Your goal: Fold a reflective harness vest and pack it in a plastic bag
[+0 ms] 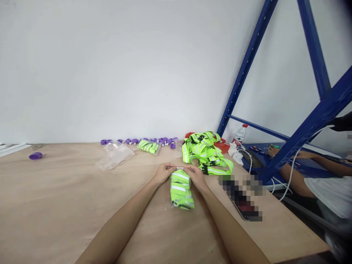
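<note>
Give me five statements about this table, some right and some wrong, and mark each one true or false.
1. The left hand and right hand both grip the red-lined edge of a clear bag. True.
2. The bag is empty. False: it holds green strap with pale stripes.
3. A bottle with a red cap stands near the blue frame. True.
4. The bottle stands left of both hands. False: it is to their right, past the pile of loose green straps.
5. One purple piece lies at the far left. True.

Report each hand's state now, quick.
Left hand: closed, pinching the red-lined edge of the clear bag.
Right hand: closed, pinching the same edge farther right.
</note>
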{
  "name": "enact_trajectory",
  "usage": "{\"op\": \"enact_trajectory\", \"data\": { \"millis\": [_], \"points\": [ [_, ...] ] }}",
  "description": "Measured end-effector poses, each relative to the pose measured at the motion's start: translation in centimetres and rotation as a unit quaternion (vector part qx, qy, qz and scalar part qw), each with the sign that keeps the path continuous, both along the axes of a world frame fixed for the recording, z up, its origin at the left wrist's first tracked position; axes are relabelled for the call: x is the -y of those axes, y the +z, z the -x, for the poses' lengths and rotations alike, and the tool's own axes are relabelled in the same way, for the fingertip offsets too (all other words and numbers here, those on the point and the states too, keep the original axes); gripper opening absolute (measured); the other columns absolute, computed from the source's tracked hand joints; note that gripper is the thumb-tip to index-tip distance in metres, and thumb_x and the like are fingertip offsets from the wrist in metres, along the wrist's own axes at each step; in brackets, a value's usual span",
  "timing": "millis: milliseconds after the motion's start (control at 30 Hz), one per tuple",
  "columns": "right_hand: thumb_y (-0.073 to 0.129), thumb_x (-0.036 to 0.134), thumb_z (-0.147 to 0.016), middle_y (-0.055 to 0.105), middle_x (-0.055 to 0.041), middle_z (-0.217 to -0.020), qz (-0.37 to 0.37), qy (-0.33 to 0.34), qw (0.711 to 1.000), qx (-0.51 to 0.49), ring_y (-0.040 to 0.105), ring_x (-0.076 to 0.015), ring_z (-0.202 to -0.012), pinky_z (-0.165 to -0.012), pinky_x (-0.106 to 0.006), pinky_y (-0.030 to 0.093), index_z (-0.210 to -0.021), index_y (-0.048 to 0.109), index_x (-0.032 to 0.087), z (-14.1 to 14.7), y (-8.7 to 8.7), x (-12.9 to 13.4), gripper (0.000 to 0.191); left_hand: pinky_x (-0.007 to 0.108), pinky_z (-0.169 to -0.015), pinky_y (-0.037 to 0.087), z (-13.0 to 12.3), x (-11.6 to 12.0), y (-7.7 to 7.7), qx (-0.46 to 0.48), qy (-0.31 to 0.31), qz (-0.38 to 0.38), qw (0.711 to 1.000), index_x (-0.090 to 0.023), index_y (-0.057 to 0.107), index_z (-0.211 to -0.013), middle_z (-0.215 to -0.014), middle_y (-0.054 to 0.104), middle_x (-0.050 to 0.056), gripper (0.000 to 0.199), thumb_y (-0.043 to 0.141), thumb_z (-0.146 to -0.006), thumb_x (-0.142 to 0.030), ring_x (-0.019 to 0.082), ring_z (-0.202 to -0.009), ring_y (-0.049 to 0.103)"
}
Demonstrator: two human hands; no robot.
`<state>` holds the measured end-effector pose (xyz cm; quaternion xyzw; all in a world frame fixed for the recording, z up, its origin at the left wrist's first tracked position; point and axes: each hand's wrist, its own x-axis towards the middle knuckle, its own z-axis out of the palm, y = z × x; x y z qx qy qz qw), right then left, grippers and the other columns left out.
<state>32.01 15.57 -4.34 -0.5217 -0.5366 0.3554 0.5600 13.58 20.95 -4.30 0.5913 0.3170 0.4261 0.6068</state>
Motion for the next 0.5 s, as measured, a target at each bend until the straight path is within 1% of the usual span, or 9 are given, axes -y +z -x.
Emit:
{"op": "enact_trajectory", "data": {
  "millis": [167,333,500],
  "points": [
    [0.070,0.047,-0.075,0.063,-0.0023,-0.075,0.001,0.004,1.000,-0.003,0.057,-0.0199,-0.075,-0.070,-0.029,0.043,-0.073,0.065,0.018,-0.13,-0.08,-0.05,0.030,0.027,-0.067,0.045,0.04,-0.08,-0.18,0.001,-0.001,0.001,1.000,-0.012,0.071,-0.079,-0.073,0.070,0.004,0.040,0.083,-0.065,-0.048,0.016,-0.067,0.059],
    [0.070,0.047,-0.075,0.061,-0.0010,-0.072,0.002,0.010,1.000,0.005,0.055,-0.0188,-0.071,-0.067,-0.028,0.042,-0.071,0.064,0.019,-0.13,0.05,0.12,0.029,0.028,-0.068,0.045,0.35,0.00,0.14,-0.010,-0.008,-0.003,1.000,-0.012,0.072,-0.080,-0.074,0.070,0.005,0.039,0.082,-0.067,-0.047,0.016,-0.068,0.060],
    [0.069,0.049,-0.074,0.064,-0.0027,-0.074,0.000,0.018,1.000,0.013,0.057,-0.0202,-0.073,-0.069,-0.029,0.045,-0.074,0.064,0.018,-0.03,0.01,0.04,0.031,0.027,-0.066,0.044,0.48,0.10,0.54,-0.030,-0.012,-0.011,0.999,-0.011,0.074,-0.083,-0.074,0.071,0.005,0.039,0.081,-0.068,-0.046,0.016,-0.066,0.058]
  ]
}}
